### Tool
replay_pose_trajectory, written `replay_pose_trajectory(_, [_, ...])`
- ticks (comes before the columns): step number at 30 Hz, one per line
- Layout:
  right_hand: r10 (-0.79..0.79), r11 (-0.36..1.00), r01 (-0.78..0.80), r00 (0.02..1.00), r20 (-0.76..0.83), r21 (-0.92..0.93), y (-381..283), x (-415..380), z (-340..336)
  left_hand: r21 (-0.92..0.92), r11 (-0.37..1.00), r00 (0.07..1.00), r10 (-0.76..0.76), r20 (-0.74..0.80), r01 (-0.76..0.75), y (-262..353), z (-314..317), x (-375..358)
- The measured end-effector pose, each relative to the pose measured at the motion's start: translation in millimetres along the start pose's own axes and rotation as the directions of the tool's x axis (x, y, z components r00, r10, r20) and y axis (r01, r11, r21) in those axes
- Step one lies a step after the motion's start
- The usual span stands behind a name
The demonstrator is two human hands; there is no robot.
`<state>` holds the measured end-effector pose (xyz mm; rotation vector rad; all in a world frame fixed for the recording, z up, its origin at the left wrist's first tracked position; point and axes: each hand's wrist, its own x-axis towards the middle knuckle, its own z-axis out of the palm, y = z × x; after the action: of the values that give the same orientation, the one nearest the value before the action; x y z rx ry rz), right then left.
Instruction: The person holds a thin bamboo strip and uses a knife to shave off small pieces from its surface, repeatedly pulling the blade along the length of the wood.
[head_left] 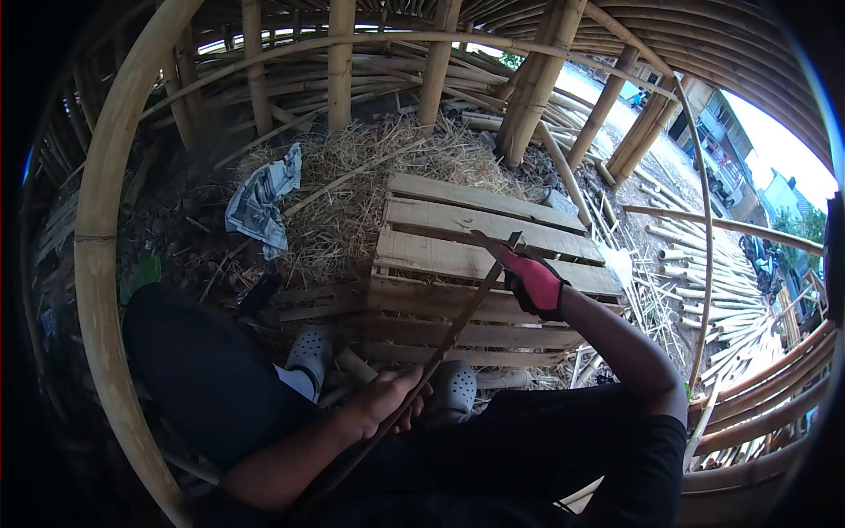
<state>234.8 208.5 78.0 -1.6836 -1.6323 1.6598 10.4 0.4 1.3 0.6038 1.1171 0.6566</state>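
Note:
A long, narrow bamboo strip (458, 327) runs slantwise from my lap up over a wooden slatted crate (471, 211). My bare left hand (392, 400) is closed round its lower part, close to my knees. My right hand (535, 280), in a pink and black glove, is closed near the strip's upper end, over the crate. A flat, pointed blade (486, 241), which looks like a knife's, sticks out to the left from the gloved fingers and crosses the strip. The fingers hide its handle.
A thick bamboo pole (95, 238) curves up the left side. Crumpled newspaper (264, 202) lies on straw (343, 189) beyond my feet. Upright bamboo posts (341, 66) stand at the back. Many cut bamboo poles (713, 273) lie on the ground at right.

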Motion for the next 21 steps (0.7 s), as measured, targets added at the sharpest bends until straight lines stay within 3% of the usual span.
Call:
replay_pose_trajectory(3, [0.027, 0.999, -0.029, 0.997, -0.066, -0.026, 4.0, 11.4, -22.1, 0.055, 0.998, 1.0, 0.02, -0.007, -0.02, -0.5, 2.5, 0.2])
replay_pose_trajectory(6, [-0.013, 0.983, 0.027, 0.997, 0.075, -0.183, 2.6, 7.0, -33.0, 0.007, 0.997, 0.997, 0.077, -0.008, -0.077, -6.1, 0.5, 6.3])
replay_pose_trajectory(10, [0.032, 0.989, -0.023, 0.998, 0.058, -0.146, 7.9, 16.5, -40.3, -0.029, 0.997, 0.998, 0.068, -0.017, -0.069, -4.6, -0.1, 3.2])
replay_pose_trajectory(13, [-0.008, 0.974, 0.017, 0.999, 0.041, -0.226, 8.8, 18.1, -40.5, -0.035, 0.996, 0.996, 0.086, -0.011, -0.086, -4.6, -0.1, 4.4])
replay_pose_trajectory(15, [-0.099, 0.985, 0.089, 0.993, -0.066, -0.145, 12.1, 23.0, -35.8, 0.022, 0.997, 0.996, 0.072, -0.054, -0.071, -4.5, 4.1, 5.6])
replay_pose_trajectory(19, [-0.092, 0.981, 0.077, 0.993, -0.078, -0.178, 12.3, 35.4, -42.9, -0.019, 0.996, 0.997, 0.082, 0.014, -0.082, -9.6, -1.7, 11.3])
replay_pose_trajectory(21, [-0.103, 0.923, 0.064, 0.991, -0.082, -0.38, 11.1, 43.6, -46.4, -0.085, 0.994, 0.993, 0.08, 0.091, -0.073, -8.4, -2.0, 11.2])
